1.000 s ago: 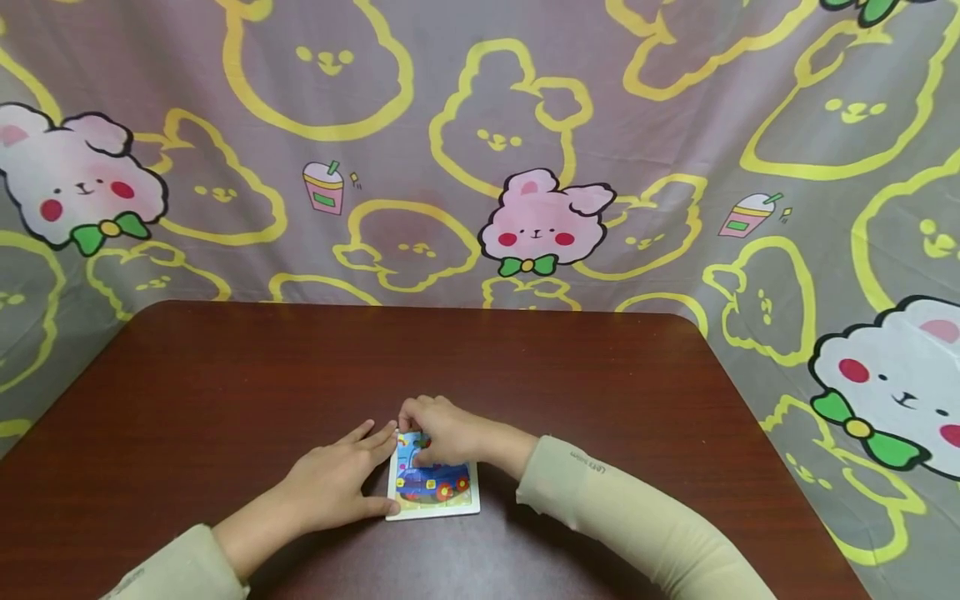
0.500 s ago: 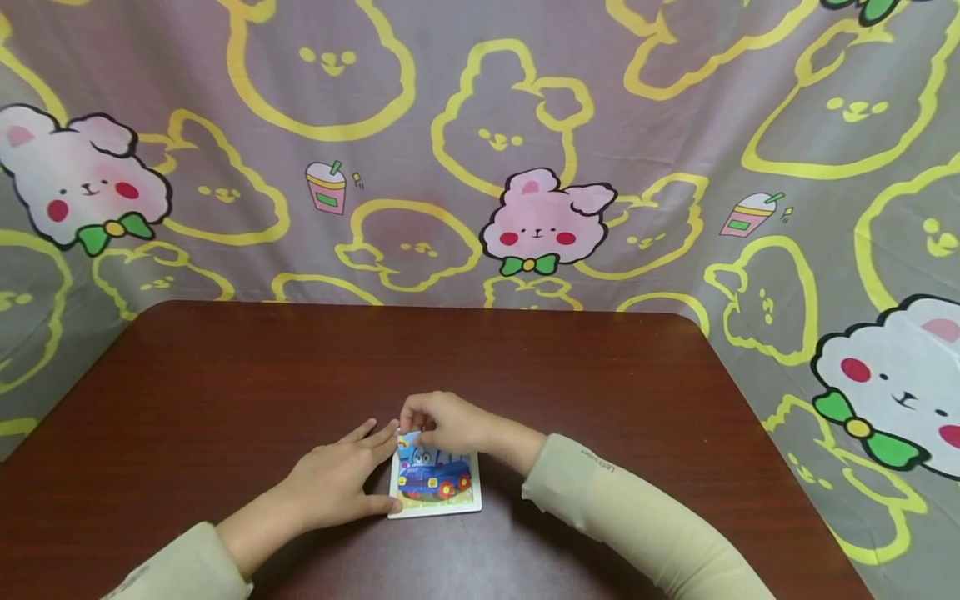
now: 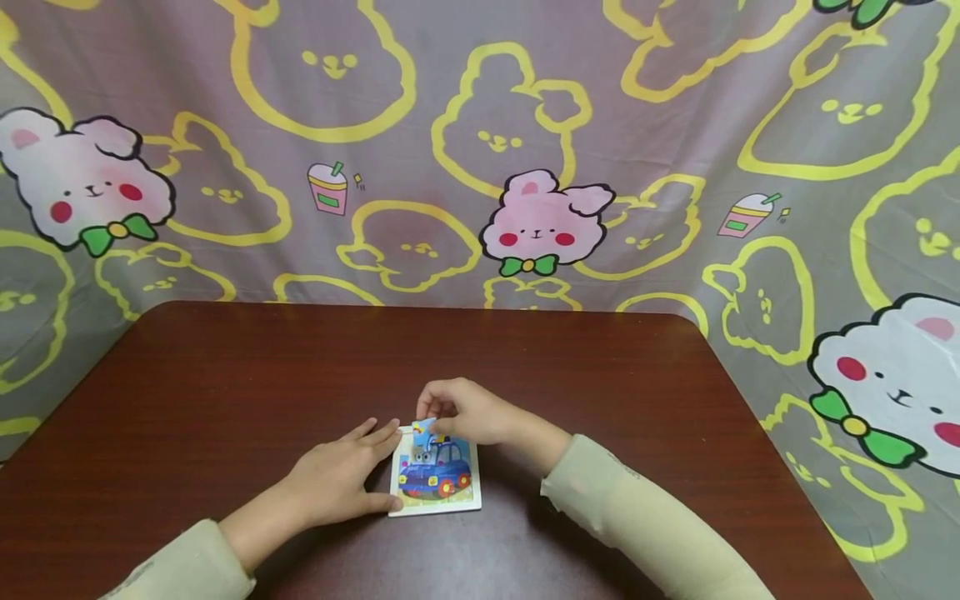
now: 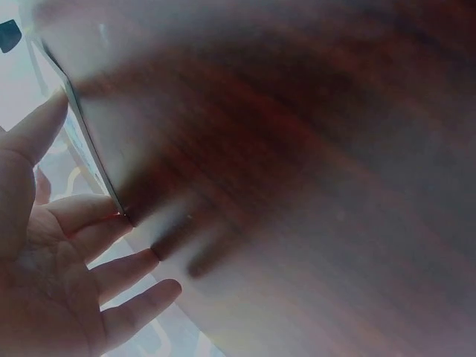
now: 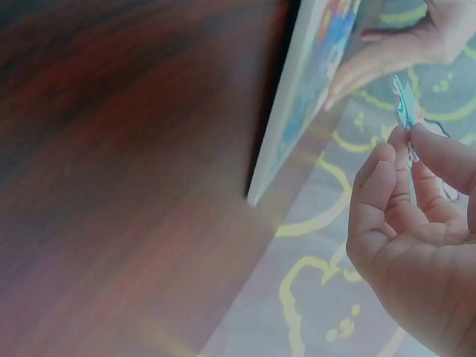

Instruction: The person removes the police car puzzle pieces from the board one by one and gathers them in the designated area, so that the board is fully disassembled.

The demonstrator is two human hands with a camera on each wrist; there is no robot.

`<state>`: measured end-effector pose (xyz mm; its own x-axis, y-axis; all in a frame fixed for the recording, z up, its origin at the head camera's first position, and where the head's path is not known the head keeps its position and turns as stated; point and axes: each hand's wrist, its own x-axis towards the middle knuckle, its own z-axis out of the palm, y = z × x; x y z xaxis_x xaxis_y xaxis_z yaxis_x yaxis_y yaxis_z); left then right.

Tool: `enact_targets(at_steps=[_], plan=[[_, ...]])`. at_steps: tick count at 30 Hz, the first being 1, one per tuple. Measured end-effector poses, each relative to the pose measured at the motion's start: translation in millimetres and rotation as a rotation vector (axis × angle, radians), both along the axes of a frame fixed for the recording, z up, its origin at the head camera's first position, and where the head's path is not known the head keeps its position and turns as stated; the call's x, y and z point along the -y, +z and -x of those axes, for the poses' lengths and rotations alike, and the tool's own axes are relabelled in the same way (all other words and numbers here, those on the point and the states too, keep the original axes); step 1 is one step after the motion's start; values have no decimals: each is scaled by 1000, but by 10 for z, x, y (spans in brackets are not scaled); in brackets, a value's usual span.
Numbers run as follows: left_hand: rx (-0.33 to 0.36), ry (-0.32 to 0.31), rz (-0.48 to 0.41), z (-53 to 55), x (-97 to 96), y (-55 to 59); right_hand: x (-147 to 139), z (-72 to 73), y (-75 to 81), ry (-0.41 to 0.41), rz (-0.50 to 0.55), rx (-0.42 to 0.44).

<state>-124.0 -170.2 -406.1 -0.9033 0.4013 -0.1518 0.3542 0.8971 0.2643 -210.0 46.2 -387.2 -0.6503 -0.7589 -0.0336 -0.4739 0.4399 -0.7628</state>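
Note:
A small jigsaw puzzle in a white frame (image 3: 437, 509) lies on the table, showing a blue cartoon car (image 3: 442, 479) with eyes and red-yellow wheels. My left hand (image 3: 333, 483) rests at its left side, fingers spread and fairly straight, thumb and fingertips touching the frame's edge. Between thumb and fingers, my right hand (image 3: 474, 412) pinches a light-blue puzzle piece (image 3: 422, 432) over the puzzle's upper part. In the right wrist view the puzzle piece (image 5: 406, 110) is seen nearly edge-on, apart from the board (image 5: 290, 126). A pale patch shows at the frame's upper left.
The dark reddish-brown table (image 3: 300, 358) extends around the puzzle on all sides. Behind it hangs a grey-pink curtain (image 3: 420, 167) printed with yellow outlines and rabbit faces.
My right hand has lifted the puzzle piece out of the puzzle's upper left and moved it up and slightly right. The left hand has stayed at the frame's edge.

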Motion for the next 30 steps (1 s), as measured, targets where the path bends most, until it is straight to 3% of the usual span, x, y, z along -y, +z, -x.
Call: enact_targets(at_steps=[13, 30], plan=[[-1, 6, 6, 9, -22, 15, -403, 0, 100, -92, 83, 26], [-11, 12, 11, 13, -31, -27, -979, 52, -8, -190, 79, 35]])
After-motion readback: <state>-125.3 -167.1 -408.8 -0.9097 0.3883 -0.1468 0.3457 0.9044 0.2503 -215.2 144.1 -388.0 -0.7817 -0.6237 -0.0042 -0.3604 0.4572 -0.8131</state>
